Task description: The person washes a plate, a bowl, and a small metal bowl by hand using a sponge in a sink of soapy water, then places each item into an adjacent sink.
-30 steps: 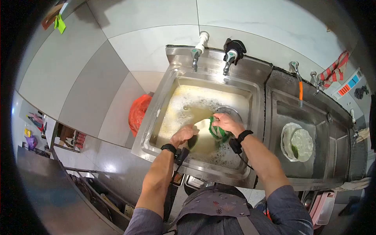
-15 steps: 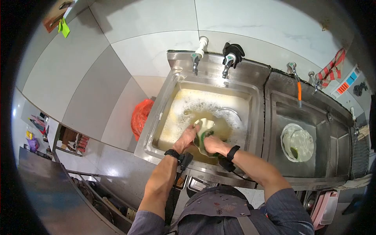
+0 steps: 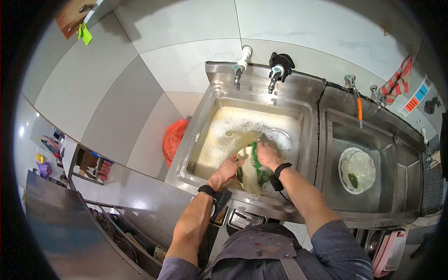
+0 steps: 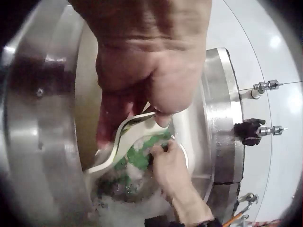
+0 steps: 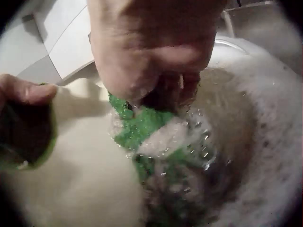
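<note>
Some bits are hidden
Cloudy water (image 5: 227, 109) blurs the low end of the green scrubber (image 5: 147, 126); the white dish (image 5: 87, 156) runs off the right wrist view.

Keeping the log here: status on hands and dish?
Left hand grips cream dish. Right hand holds green scrubber against it. Foamy water around; no obstruction seen.

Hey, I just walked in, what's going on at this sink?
A person's left hand grips the edge of a pale plate, while the right hand holds a green scrubber at it, apparently scrubbing. They're in a sink of sudsy water. More pale dishware lies in the next basin.
</note>
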A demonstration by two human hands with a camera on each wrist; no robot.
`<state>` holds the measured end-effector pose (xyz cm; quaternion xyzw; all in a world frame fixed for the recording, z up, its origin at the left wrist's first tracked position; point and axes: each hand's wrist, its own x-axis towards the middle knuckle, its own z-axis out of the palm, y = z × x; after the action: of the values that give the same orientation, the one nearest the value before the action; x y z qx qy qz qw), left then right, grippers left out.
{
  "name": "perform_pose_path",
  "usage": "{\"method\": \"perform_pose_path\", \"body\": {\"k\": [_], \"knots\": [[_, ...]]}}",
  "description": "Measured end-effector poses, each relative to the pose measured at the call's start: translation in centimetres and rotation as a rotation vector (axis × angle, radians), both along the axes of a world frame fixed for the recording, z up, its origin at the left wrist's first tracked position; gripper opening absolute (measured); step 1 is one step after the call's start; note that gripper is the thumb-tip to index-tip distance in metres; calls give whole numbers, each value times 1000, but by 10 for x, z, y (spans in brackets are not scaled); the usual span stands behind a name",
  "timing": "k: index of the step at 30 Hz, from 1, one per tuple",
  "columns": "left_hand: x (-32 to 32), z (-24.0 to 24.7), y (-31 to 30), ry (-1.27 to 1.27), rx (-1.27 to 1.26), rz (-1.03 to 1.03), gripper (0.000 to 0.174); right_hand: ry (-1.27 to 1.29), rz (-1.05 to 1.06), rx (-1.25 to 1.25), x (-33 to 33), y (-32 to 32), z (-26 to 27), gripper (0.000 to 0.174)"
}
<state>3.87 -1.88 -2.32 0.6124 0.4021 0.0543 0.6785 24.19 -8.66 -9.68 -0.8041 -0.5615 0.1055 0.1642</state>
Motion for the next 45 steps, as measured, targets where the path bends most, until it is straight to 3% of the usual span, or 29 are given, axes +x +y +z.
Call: {"method": "perform_pose_path", "body": {"k": [1,3,4,7,10,12,13,14,16,19,22,24,25,27,28,30,32,33,35,36,37,39,40,42,45], "knots": [[-1,-1,2,1,2,0,41,1,0,2,8,-2,3,30],[-1,-5,3,-150,-130,139,39,200,-67,-276,17,-10,14,35],[0,-5,2,-150,-129,138,39,168,-70,-351,9,-15,32,41],[11,-10,-3,-221,-113,179,39,60,13,-260,-10,-13,10,42],[20,-32,-7,-236,-117,283,41,306,119,-133,-31,5,10,39],[27,-51,-3,-273,-111,381,33,325,5,-175,-59,9,50,34],[29,-66,3,-275,-113,373,33,445,-18,-7,-71,9,46,31],[29,-81,10,-314,-97,464,38,392,47,-14,-73,7,43,29],[26,-66,5,-367,-144,664,42,342,113,-21,-75,1,45,28],[13,-60,21,-394,-106,591,42,155,249,-168,-54,-20,48,28],[5,-61,27,-393,-155,613,35,65,143,-274,-21,-18,28,35],[-2,-59,30,-392,-136,592,31,0,-119,-76,-3,-17,17,44],[-5,-50,29,-350,-178,546,30,3,-114,-80,2,-18,22,44],[-8,-41,30,-312,-217,503,29,399,-261,-102,16,-14,30,47],[-9,-41,30,-327,-257,465,33,518,-328,-135,18,-13,33,39],[-9,-31,30,-343,-293,423,37,484,-315,-94,23,-10,18,36],[-9,-9,23,169,217,217,51,474,-324,-57,28,-5,10,33],[-11,-12,19,173,214,214,51,478,-327,-61,29,-5,8,33],[-15,-14,9,229,1231,-120,68,399,-279,-88,36,-2,8,34],[-14,-13,2,324,1176,-330,72,399,-285,-85,40,0,3,34],[-13,-6,-4,321,1178,-334,72,375,-282,-105,42,4,-5,34],[-17,2,-15,265,1201,-762,70,351,-276,-129,44,6,-8,33],[-16,-11,-10,203,1238,-708,58,358,-250,-157,43,6,-2,33],[-15,-11,-2,237,1201,-691,51,359,-217,-187,42,7,-2,33],[-9,7,4,314,1120,-667,34,567,-394,-61,50,-1,-14,34]]}}
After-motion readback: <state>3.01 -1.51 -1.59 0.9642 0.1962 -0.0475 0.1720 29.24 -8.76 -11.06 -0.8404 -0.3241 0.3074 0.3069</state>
